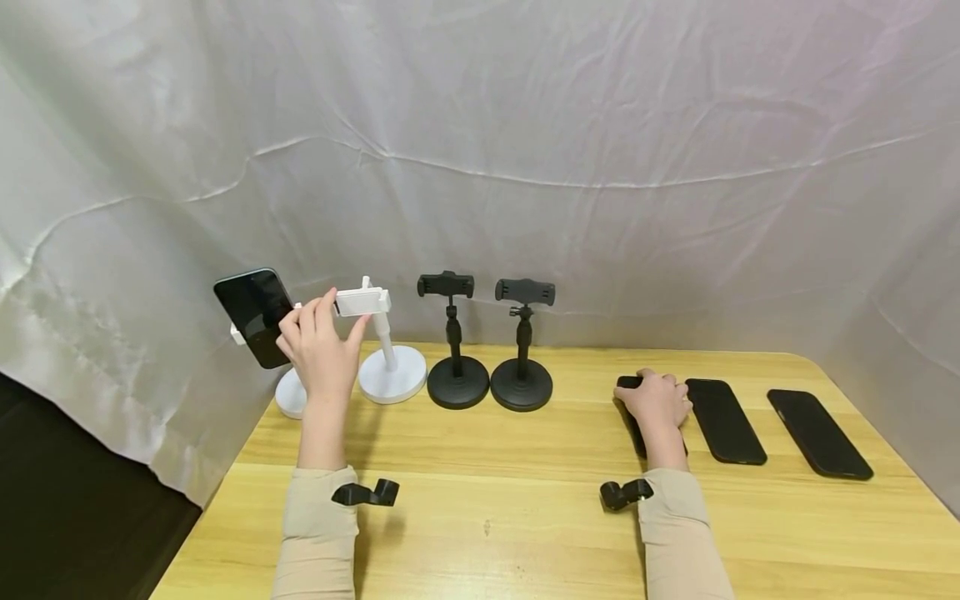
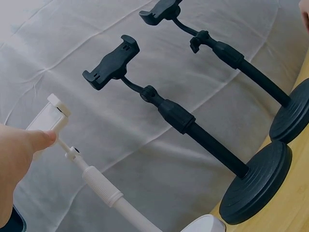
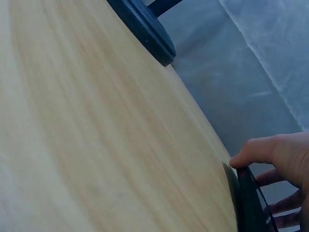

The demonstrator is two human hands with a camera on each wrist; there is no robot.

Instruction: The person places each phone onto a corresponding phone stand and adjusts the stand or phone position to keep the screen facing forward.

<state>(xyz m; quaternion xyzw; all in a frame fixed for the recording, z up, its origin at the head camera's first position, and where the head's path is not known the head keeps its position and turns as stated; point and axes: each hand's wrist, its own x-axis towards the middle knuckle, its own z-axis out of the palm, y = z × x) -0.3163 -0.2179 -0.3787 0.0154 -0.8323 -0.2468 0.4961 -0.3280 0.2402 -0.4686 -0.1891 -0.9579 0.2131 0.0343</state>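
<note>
My left hand (image 1: 321, 350) holds the clamp of a white phone stand (image 1: 392, 373), thumb at its lower edge and fingers at the end. The left wrist view shows the thumb against the white clamp (image 2: 49, 117), with the other fingers hidden. My right hand (image 1: 657, 407) grips a black phone (image 3: 252, 208) by its long sides, thumb on one edge and fingers on the other. That phone is close over the wooden table, and the hand covers much of it in the head view. Left of my left hand, a phone (image 1: 257, 315) sits tilted in another white stand (image 1: 289, 395).
Two black phone stands (image 1: 457, 383) (image 1: 522, 386) stand by the table's back edge, between my hands. Two more dark phones (image 1: 726, 421) (image 1: 821, 433) lie on the wooden table (image 1: 480, 517) at the right. A pale cloth (image 1: 600, 167) hangs behind.
</note>
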